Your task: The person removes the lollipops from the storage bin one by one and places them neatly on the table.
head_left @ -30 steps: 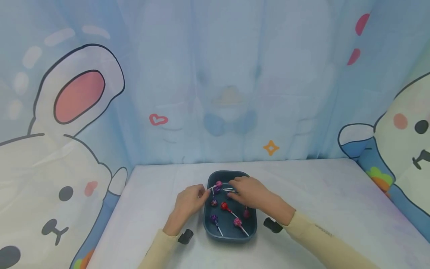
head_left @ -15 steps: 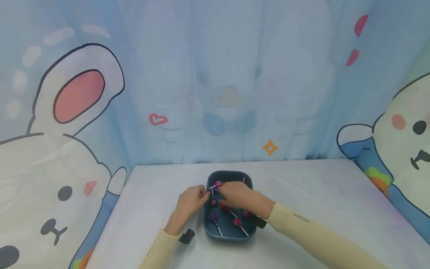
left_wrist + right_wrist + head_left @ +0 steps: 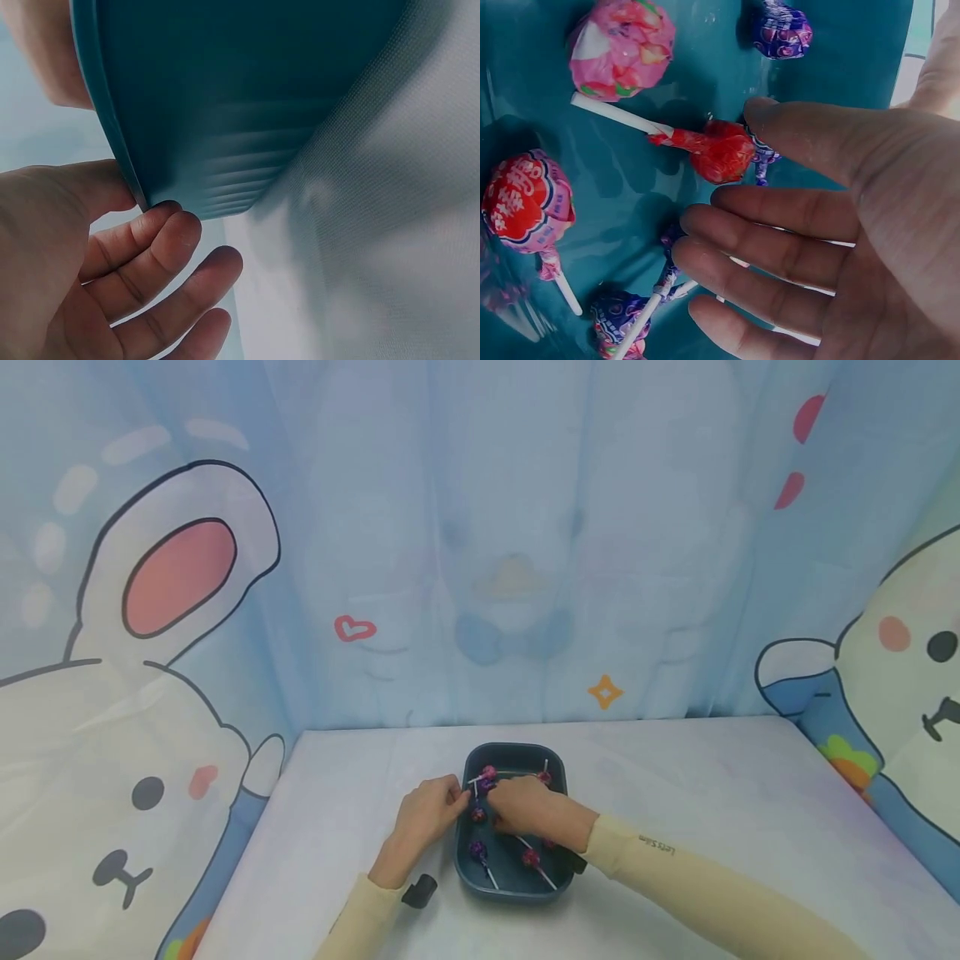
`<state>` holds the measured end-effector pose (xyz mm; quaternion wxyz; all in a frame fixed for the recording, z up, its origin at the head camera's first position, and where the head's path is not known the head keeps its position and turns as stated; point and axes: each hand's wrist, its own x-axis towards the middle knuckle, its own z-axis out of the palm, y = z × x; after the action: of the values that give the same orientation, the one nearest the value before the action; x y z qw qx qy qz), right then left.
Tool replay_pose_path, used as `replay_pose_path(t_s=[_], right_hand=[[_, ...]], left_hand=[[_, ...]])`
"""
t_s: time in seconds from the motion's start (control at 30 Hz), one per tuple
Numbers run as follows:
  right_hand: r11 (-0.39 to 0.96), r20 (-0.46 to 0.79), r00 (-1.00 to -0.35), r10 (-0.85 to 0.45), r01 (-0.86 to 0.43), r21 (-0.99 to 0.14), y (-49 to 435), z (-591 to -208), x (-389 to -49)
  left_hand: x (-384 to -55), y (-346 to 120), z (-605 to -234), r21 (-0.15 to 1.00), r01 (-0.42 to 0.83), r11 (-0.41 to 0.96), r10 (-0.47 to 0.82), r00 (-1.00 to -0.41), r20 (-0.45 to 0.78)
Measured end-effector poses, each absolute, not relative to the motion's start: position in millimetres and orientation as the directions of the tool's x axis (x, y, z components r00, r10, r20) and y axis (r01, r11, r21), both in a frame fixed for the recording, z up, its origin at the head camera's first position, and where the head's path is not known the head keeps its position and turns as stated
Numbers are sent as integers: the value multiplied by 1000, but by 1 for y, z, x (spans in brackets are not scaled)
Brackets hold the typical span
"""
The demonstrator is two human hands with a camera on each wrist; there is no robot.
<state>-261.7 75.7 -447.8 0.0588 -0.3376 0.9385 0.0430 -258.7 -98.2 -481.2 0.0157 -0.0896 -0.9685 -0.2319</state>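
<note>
A dark teal plastic tub (image 3: 510, 896) holds several wrapped lollipops. My left hand (image 3: 427, 810) pinches the tub's left rim between thumb and index finger, its other fingers spread loosely in the left wrist view. Inside the tub is my right hand (image 3: 534, 806), fingers slightly bent and apart. A red lollipop (image 3: 724, 152) lies by its thumb and index fingertips, with nothing gripped. Around it lie a pink lollipop (image 3: 622, 49), a purple lollipop (image 3: 782, 31) and a red-and-pink lollipop (image 3: 529, 199). In the head view the right hand hides the red candy.
The tub stands on a white-covered table (image 3: 675, 793). Behind it hangs a pale blue curtain (image 3: 510, 485) printed with cartoon rabbits. At the tub's back right corner another lollipop (image 3: 544, 776) leans with its stick up. A black wrist camera (image 3: 419, 891) sits under the left wrist.
My right hand has moved from the tub's back right to its middle, now covering the red lollipop. The lollipop in the back right corner has come into view. The left hand stays on the rim.
</note>
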Motion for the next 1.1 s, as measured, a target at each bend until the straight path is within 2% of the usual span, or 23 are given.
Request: replay_pose_path(t_s=[0.27, 0.8, 1.1], right_hand=[[777, -178, -770, -613, -628, 43, 74, -452, -263], [753, -177, -751, -636, -654, 71, 74, -454, -264], [778, -161, -773, -614, -627, 41, 78, -438, -268]], left_hand=[[-258, -98, -482, 457, 183, 870, 168, -983, 73], [-259, -97, -482, 472, 164, 866, 155, -986, 59], [-259, -98, -481, 476, 164, 864, 159, -986, 52]])
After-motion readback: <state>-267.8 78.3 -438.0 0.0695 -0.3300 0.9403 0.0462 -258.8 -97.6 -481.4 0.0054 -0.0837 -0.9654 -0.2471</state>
